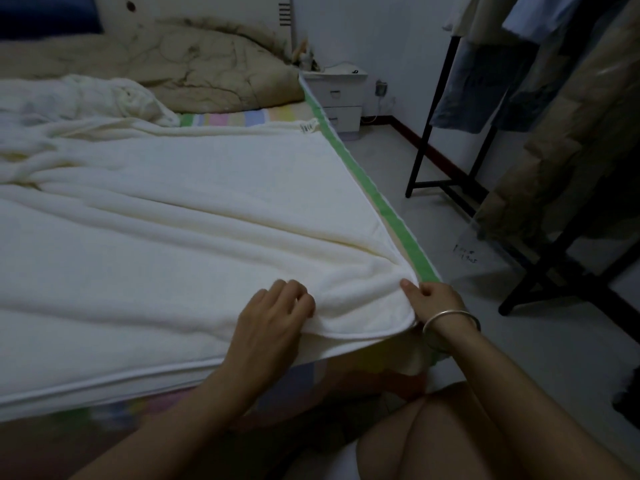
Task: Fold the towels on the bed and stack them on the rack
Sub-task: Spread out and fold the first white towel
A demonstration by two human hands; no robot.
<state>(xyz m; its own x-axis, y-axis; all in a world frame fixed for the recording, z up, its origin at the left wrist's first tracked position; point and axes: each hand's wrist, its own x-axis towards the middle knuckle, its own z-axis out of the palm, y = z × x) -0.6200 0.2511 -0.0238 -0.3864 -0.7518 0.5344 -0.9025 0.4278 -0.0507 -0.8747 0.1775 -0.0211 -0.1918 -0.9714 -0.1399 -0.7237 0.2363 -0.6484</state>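
I see the cream towel (194, 202) spread flat across the bed (367, 188), its near corner at the bed's edge. My left hand (273, 317) pinches its near hem, fingers curled shut; my right hand (434, 301) grips the corner, thumb on top

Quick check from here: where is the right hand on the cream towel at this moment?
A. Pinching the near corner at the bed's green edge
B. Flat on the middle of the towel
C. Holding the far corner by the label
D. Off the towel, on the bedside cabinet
A: the right hand has its grip on the cream towel at the near corner, beside the bed's green edge, while the left hand holds the near hem.
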